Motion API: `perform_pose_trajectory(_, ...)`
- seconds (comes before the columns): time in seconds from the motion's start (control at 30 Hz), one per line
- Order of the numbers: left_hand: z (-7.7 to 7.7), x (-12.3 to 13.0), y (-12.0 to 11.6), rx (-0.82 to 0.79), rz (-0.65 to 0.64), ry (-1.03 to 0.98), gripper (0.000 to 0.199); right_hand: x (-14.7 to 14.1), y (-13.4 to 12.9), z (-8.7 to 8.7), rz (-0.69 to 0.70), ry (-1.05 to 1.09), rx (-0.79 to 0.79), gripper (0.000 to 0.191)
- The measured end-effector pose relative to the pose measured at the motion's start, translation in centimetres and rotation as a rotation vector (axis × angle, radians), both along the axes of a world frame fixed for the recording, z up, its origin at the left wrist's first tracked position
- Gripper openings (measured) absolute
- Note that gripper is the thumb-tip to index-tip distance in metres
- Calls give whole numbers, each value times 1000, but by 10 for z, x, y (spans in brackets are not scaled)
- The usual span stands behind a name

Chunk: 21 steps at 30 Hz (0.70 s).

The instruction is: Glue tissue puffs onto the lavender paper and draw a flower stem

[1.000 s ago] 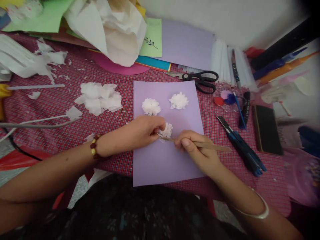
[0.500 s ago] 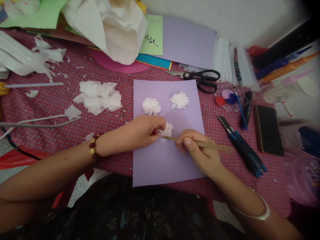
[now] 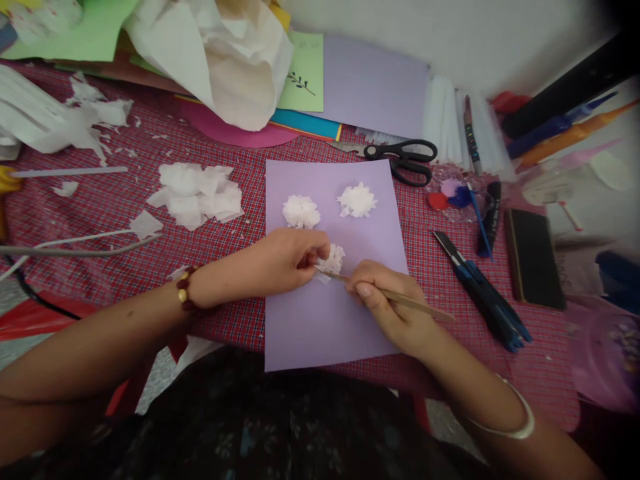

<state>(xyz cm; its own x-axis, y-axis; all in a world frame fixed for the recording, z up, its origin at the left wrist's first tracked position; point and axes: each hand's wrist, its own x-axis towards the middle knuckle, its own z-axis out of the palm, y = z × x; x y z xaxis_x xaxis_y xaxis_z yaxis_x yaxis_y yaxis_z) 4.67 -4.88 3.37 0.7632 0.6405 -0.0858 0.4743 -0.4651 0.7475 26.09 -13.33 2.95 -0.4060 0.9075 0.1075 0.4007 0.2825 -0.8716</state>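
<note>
Purple paper (image 3: 330, 327) lies before me with two ruffled white paper puffs, one at upper left (image 3: 301, 211) and one at upper right (image 3: 357, 200). A third white puff (image 3: 334, 259) sits lower down, partly behind my left hand (image 3: 293, 261). That hand's fingers are curled together at the puff's left edge; whatever they pinch is too small to make out. My right hand (image 3: 390, 297) grips a thin wooden stick (image 3: 417, 305), whose tip reaches the puff's lower edge beside my left fingertips.
White tissue pieces (image 3: 197, 193) lie left of the paper. Black scissors (image 3: 400, 152) rest behind it. To the right are a blue cutter (image 3: 483, 293), a paint palette (image 3: 457, 193), a brush and a dark phone (image 3: 535, 257). Cables cross at far left.
The stick's rear end has swung down toward me, and my right hand has shifted slightly left. My left hand stays by the lower puff. The whole view has moved a little.
</note>
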Motion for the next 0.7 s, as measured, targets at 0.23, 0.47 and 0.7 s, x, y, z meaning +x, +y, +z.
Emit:
perform_pose_trajectory(0.23,2,-1,4,-168,43,-85,18,-2,-3,-2,76,-98,167,17)
perform_pose_trajectory(0.47,-2,-2,5,-235,75,-118,16,-6,-6,-6,93,-265,333,22)
perform_pose_trajectory(0.7,0,-1,9,-370,104,-219,9,-9,-5,-8,104,-338,394,27)
